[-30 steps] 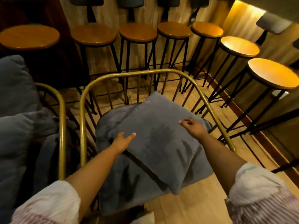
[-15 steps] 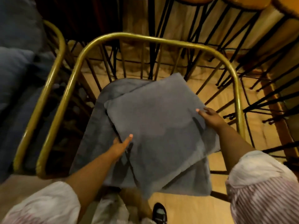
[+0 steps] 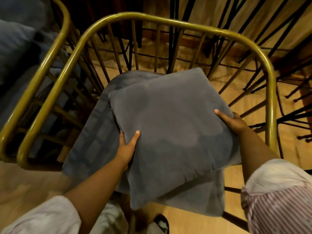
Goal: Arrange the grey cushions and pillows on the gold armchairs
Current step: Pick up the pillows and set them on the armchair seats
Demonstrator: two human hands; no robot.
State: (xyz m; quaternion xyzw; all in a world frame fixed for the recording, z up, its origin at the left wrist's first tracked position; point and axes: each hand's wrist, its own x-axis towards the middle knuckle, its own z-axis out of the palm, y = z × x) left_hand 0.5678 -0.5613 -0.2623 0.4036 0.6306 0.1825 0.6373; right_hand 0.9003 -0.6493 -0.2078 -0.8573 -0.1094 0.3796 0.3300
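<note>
Left hand [image 3: 127, 148] and right hand [image 3: 233, 122] grip opposite edges of the grey pillow [image 3: 170, 132], thumbs on top; it lies on the seat cushion [image 3: 94, 137] inside the gold armchair [image 3: 168, 19].

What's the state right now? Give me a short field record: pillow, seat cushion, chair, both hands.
pillow: grey pillow, lying skewed on the seat cushion, near corner overhanging the front
seat cushion: grey seat cushion, flat on the chair seat
chair: gold armchair, rail curving round the seat
left hand: left hand gripping the pillow's left edge
right hand: right hand gripping its right edge
</note>
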